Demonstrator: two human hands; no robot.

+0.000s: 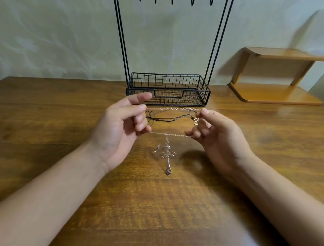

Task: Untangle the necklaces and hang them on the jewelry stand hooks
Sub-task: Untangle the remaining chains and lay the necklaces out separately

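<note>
Two hands, left hand (121, 126) at nine, right hand (210, 130) at three, pinching thin chain (168, 134) apart; light, limp, snag-prone, best gripped near ends.

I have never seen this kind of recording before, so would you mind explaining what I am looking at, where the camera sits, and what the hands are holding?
There is no machine here: these are a person's two bare hands, filmed by one wide-angle camera worn on the head, looking forward and down. The left hand and right hand each pinch an end of a thin chain necklace, stretched between them above a wooden table. A cross-shaped pendant dangles from the chain. Behind it, between the hands, lies a dark cord necklace. Further back stands a black wire jewelry stand with a basket base; its hooks are barely visible at the top edge. A small wooden shelf sits to the right.
</note>
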